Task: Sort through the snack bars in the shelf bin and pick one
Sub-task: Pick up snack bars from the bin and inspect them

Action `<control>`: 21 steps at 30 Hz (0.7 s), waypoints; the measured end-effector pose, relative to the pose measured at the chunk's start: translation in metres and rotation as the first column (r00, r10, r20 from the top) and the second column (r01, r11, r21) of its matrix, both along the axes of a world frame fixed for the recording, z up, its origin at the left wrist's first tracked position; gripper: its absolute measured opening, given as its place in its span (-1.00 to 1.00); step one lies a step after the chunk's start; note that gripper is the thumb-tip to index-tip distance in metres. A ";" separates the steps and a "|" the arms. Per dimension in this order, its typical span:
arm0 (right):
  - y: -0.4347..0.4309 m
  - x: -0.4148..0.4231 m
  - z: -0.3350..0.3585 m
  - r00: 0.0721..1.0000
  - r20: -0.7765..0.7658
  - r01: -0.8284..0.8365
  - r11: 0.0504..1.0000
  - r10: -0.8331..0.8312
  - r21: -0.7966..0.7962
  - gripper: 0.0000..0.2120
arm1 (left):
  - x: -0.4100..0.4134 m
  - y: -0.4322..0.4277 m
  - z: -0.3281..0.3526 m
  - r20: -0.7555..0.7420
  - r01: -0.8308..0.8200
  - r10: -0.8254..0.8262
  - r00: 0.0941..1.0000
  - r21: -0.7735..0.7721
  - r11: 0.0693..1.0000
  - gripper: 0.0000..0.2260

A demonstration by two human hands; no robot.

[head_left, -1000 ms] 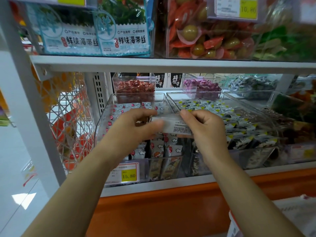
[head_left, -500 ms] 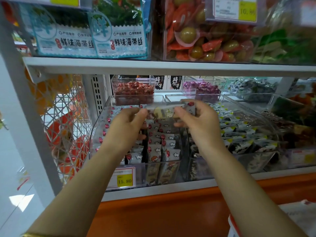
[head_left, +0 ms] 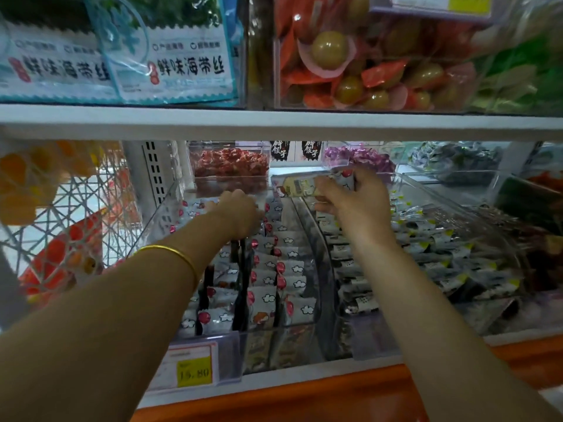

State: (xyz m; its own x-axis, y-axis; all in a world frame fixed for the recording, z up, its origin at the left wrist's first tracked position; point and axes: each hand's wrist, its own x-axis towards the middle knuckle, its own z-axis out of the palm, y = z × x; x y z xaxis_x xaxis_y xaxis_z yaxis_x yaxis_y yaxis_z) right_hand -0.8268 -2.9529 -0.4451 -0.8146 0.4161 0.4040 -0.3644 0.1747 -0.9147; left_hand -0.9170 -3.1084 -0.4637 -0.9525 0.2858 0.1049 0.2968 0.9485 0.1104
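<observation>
Your right hand (head_left: 353,205) pinches one white-wrapped snack bar (head_left: 304,185) between thumb and fingers. The bar has a red spot at one end and a yellowish label panel turned toward you. It lies roughly level in the air, above the back end of the clear plastic shelf bin (head_left: 155,217) and clear of the bars below.

Your left hand (head_left: 240,211), with a thin gold bangle (head_left: 170,254) on its forearm, reaches down into that same bin near its rear. Its knuckles face you and the fingertips are hidden among the wrappers, so I cannot tell whether it grips anything or only rests there.

The rows of white bars with red and cloud prints (head_left: 268,278) stand packed on edge in the bin, running from the front wall to the back. A yellow price tag reading 15.80 (head_left: 193,373) sits on the bin's front.

Just beside it on the right, a second clear bin holds black, white and yellow wrapped snacks (head_left: 426,254). Behind the bins stand a small clear box of red sweets (head_left: 231,166) and another of purple sweets (head_left: 359,159).

Above the white shelf board (head_left: 274,123) sit pale blue seaweed packets (head_left: 182,62) and orange packs with green olives (head_left: 365,71). A white wire basket (head_left: 61,223) stands at the left.
</observation>
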 end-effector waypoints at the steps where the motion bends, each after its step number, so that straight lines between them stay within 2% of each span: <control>1: 0.000 -0.007 0.002 1.000 0.000 0.008 0.999 -0.008 0.052 -0.78 | -0.002 -0.001 -0.002 0.005 -0.011 0.011 1.000 -0.026 1.000 -0.65; 3: -0.002 -0.022 0.004 1.000 -0.015 0.019 0.986 -0.016 0.167 -0.76 | -0.007 -0.004 -0.006 0.017 -0.009 0.011 1.000 -0.065 0.998 -0.60; 6: -0.008 -0.044 0.005 1.000 -0.025 0.021 0.933 -0.013 0.360 -0.76 | -0.013 -0.008 -0.009 -0.004 0.058 -0.058 0.998 0.000 0.998 -0.64; 9: -0.015 -0.065 0.005 1.000 -0.006 0.028 0.823 -0.030 0.567 -0.76 | -0.016 -0.010 -0.008 0.048 0.098 -0.101 0.994 0.053 0.994 -0.68; 13: -0.020 -0.087 0.005 0.999 0.034 -0.020 0.738 -0.004 0.675 -0.76 | -0.016 -0.015 -0.004 0.106 0.134 -0.136 0.985 0.028 0.991 -0.77; 18: -0.032 -0.100 0.009 0.983 0.174 -0.174 0.565 0.055 0.807 -0.71 | -0.011 -0.026 0.000 0.169 0.184 -0.183 0.969 0.011 0.983 -0.63; 21: -0.043 -0.107 0.015 0.978 0.189 -0.206 0.516 0.086 0.831 -0.71 | -0.007 -0.030 0.000 0.137 0.187 -0.192 0.972 0.046 0.981 -0.63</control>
State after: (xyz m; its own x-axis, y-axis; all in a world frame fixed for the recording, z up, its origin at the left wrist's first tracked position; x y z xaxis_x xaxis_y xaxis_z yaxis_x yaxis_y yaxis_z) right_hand -0.9335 -2.9957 -0.4304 -0.8932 -0.1996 0.4029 -0.3685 0.8384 -0.4016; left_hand -0.9235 -3.1386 -0.4637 -0.8870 0.4615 -0.0140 0.4503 0.8715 0.1940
